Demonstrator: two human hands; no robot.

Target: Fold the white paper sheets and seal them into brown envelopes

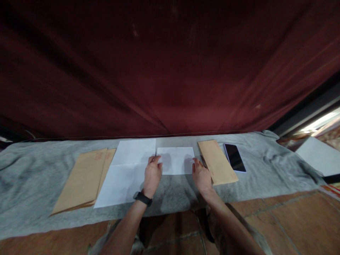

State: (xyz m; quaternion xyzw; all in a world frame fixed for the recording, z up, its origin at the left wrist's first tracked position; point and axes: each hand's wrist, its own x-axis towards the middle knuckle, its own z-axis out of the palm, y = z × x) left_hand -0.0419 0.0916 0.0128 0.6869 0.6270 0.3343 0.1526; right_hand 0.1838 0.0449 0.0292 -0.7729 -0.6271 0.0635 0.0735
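A small white sheet of paper [175, 161] lies flat on the grey cloth between my two hands, with their shadows falling on it. At its left edge is my left hand [153, 174], wearing a black wristwatch [142, 198]; thumb and forefinger are bent and apart. My right hand [202, 175] is at the opposite edge, its fingers loosely curled with a gap at the thumb. Whether the fingertips touch the paper is hard to see. A larger white sheet [127, 156] with crease lines lies left of my left hand. Beside my right hand is a brown envelope [217, 161].
Several brown envelopes [79, 173] overlap at the left. A phone [235, 157] with a purple case lies right of the single envelope. The grey cloth [271, 166] covers the surface, a dark red curtain [170, 78] hangs behind it, and tiled floor [287, 216] shows below.
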